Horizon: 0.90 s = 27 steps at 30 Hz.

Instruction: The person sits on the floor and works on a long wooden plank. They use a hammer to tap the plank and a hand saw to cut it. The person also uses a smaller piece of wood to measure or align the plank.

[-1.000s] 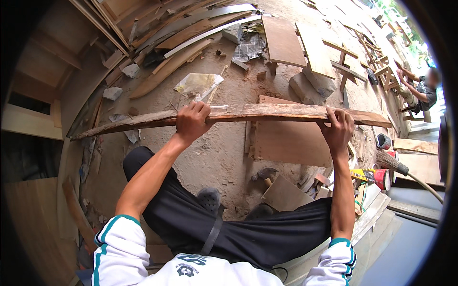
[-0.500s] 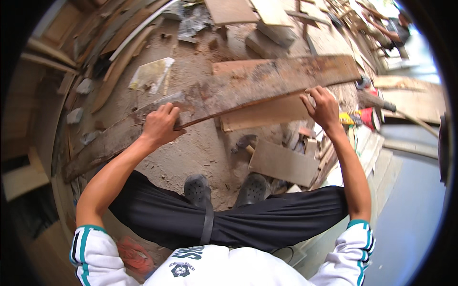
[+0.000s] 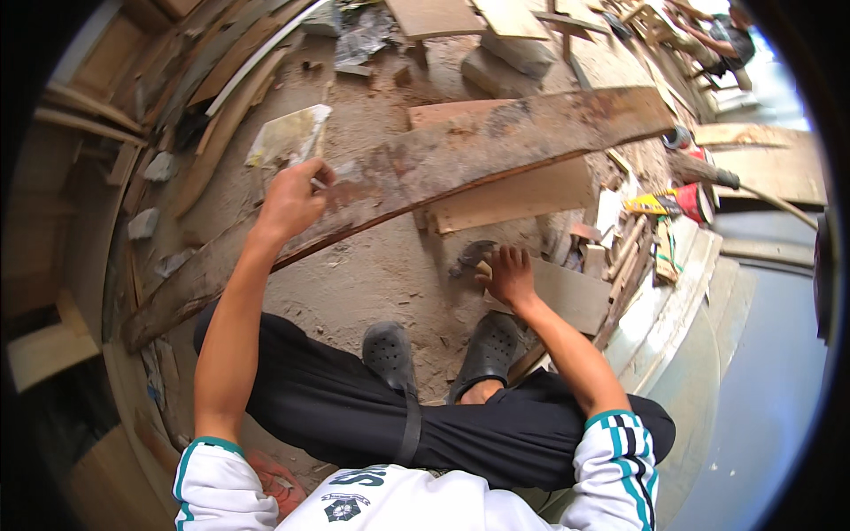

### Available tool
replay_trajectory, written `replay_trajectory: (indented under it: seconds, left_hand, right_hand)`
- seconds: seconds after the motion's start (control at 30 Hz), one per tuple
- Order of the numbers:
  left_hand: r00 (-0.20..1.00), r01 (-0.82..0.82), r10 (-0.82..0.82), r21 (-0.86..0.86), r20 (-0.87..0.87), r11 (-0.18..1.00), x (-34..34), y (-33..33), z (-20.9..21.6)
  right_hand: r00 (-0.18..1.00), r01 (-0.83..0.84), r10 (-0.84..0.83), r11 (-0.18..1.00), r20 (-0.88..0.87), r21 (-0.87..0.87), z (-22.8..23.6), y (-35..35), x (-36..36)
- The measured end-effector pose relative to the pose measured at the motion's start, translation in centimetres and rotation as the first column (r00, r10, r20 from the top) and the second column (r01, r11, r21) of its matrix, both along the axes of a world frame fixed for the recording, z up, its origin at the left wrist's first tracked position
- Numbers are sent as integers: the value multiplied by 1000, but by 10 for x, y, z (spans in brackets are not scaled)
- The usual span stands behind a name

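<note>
A long, weathered wooden plank slants across in front of me, its near left end by my left knee. My left hand is over the plank's left half, fingers curled together; whatever they may hold is too small to make out. My right hand has come down beside a hammer, fingers apart and thumb close to its handle. The hammer lies on the ground with its dark head showing, its handle mostly hidden by the hand and a small flat board.
Beneath the plank lies a pale board. Right of it are wood scraps, a red and yellow container and a long-handled tool. Timber leans along the left wall. Concrete blocks stand farther off. Another person sits at the far right.
My right hand has let go of the plank's near edge and moved down to the hammer. My left hand has risen from the edge to over the plank's face, fingers curling. My legs have shifted.
</note>
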<state>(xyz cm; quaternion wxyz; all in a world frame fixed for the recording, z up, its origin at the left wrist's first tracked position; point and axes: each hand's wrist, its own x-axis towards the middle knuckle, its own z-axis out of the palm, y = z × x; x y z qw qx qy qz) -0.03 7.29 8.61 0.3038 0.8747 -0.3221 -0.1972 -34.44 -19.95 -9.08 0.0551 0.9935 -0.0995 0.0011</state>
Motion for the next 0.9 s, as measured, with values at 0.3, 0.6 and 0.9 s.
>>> replay_trajectory:
  seconds: [0.3, 0.6, 0.9]
  left_hand:
    - [979, -127, 141, -98, 148, 987, -3, 2, 38]
    - [867, -430, 477, -270, 142, 862, 29, 46, 66]
    - [865, -432, 487, -315, 120, 845, 25, 54, 70]
  right_hand:
    - [990, -42, -4, 946, -140, -321, -52, 4, 3]
    - [944, -7, -47, 987, -328, -161, -47, -16, -1]
    - [968, -128, 140, 989, -210, 68, -41, -3, 5]
